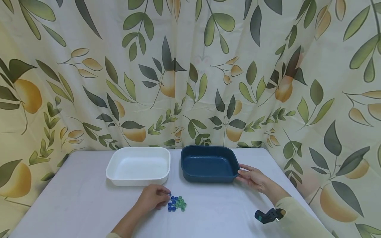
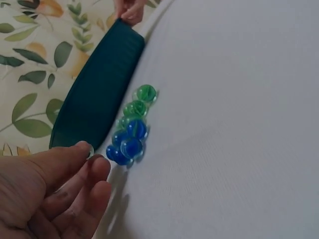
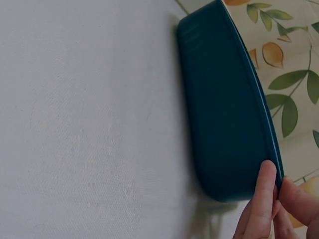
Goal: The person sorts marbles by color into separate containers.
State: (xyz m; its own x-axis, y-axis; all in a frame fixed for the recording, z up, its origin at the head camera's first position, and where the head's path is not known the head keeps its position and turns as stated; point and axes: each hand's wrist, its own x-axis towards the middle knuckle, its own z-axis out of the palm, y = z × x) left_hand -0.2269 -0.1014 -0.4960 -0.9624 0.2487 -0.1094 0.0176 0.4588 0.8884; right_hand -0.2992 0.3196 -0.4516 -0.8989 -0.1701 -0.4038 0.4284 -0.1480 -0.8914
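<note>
My left hand [image 1: 152, 199] pinches a glass marble [image 2: 90, 151] between thumb and fingertips; most of it is hidden, so its colour is hard to tell. Right beside that hand, several blue marbles [image 2: 132, 148] and green marbles [image 2: 146, 93] lie clustered on the cloth. On the right, my right hand [image 1: 253, 178] grips the near right corner of a dark blue tray [image 1: 209, 179], thumb on one side of the rim and fingers on the other. The inside of this tray shows no marbles.
A white tray [image 1: 138, 182] stands left of the blue one, just beyond my left hand. Both rest on a white-covered table [image 1: 220, 211]. Behind the table hangs a leaf-and-fruit patterned curtain [image 1: 190, 82]. A black device [image 1: 266, 216] is strapped at my right wrist.
</note>
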